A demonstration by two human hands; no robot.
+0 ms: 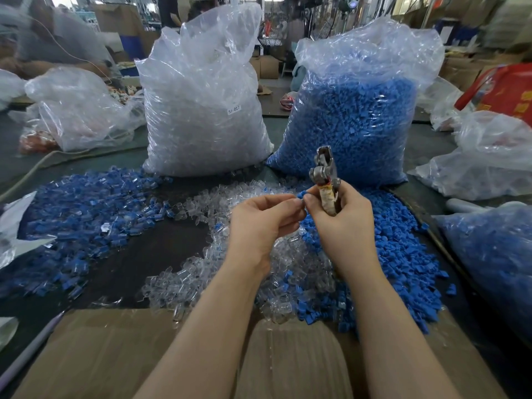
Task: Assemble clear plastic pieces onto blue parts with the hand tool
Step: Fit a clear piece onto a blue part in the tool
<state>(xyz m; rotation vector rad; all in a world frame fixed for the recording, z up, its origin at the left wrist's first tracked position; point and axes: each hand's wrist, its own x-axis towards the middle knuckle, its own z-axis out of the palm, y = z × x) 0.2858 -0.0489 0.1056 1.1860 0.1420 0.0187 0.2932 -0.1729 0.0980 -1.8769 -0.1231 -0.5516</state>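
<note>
Your right hand (338, 223) grips the hand tool (326, 177) upright, fingers wrapped round its handle. Your left hand (260, 223) pinches a blue part (302, 194) at the fingertips, touching the right thumb, above the clear pieces (288, 272) heaped on the surface (161, 249).

- Dark desk (161, 249) carrying loose heaps: assembled pieces (86, 208) left, clear pieces (288, 269) centre, blue parts (403, 254) right.
- Two full bags behind: clear bag (201, 110), blue bag (351, 116).
- Cardboard (115, 349) at the near edge.
</note>
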